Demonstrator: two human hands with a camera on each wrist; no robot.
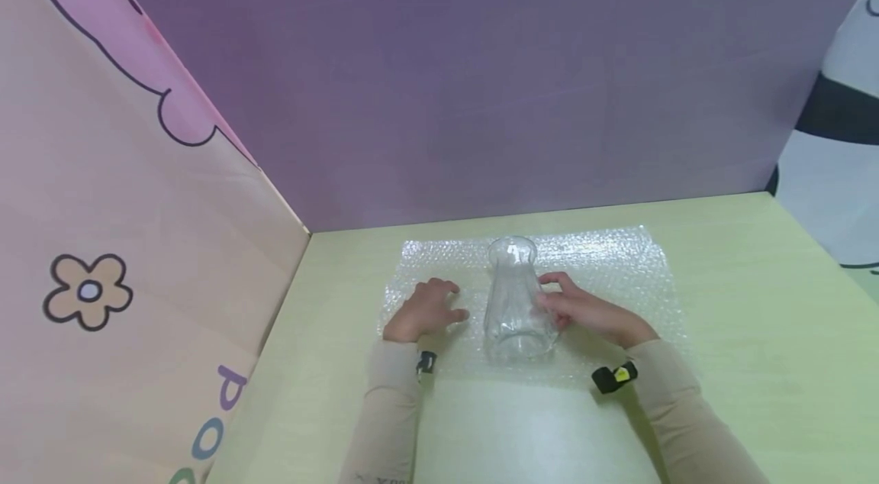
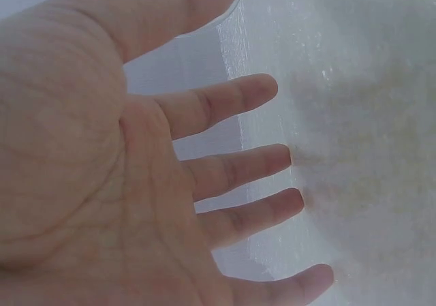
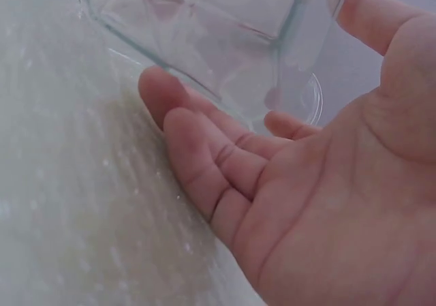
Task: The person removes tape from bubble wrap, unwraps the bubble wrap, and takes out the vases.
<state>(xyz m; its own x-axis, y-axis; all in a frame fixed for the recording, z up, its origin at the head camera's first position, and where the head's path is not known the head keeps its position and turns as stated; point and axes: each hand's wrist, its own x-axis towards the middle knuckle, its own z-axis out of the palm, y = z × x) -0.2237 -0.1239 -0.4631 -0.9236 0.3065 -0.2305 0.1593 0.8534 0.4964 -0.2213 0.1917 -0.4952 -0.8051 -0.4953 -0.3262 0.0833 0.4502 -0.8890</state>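
A clear glass vase (image 1: pixel 511 301) is over the bubble wrap (image 1: pixel 611 262), its flared mouth towards the back wall and its wider base towards me. My right hand (image 1: pixel 584 312) holds it from the right side. In the right wrist view, the thumb of that hand (image 3: pixel 327 163) meets the glass vase (image 3: pixel 204 26) on one side and fingers lie along the other. My left hand (image 1: pixel 429 308) is left of the vase, apart from it, over the wrap. The left wrist view shows this hand (image 2: pixel 136 156) with its fingers spread and its palm bare.
The bubble wrap lies flat on a pale yellow-green table (image 1: pixel 522 430). A purple wall (image 1: pixel 481 87) rises along the table's back edge. Printed panels stand at the left (image 1: pixel 137 201) and right (image 1: pixel 831 179).
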